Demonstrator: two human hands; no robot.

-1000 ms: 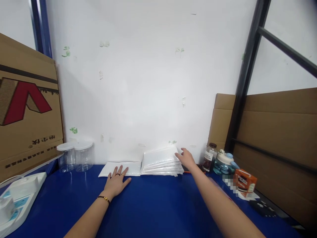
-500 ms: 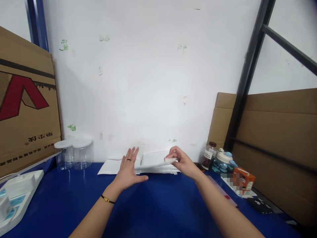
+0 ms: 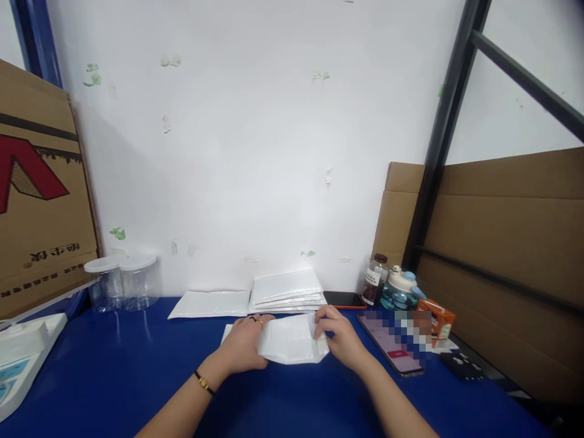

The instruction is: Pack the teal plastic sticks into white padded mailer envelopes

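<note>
A white padded mailer point(image 3: 292, 340) lies low over the blue table point(image 3: 283, 401), between my two hands. My left hand point(image 3: 244, 344), with a ring and a dark bracelet, is closed over its left part, and a white corner shows beyond the fingers. At the right end my right hand point(image 3: 337, 331) pinches the mailer's edge with bent fingers. Behind it, against the wall, sits a stack of similar white mailers point(image 3: 287, 289). One more flat white mailer point(image 3: 210, 303) lies left of the stack.
Two clear lidded jars point(image 3: 139, 286) and a white power strip point(image 3: 31, 365) stand left. To the right are a dark phone point(image 3: 344, 300), a brown-capped bottle point(image 3: 375, 280), a teal bottle point(image 3: 399, 292), a pink-screened phone point(image 3: 392, 347) and an orange box point(image 3: 440, 322). Cardboard point(image 3: 502, 231) flanks the table.
My right hand has brought a white mailer from the stack toward me. My left hand, spread before, has closed on its left part. The view has shifted slightly right.
</note>
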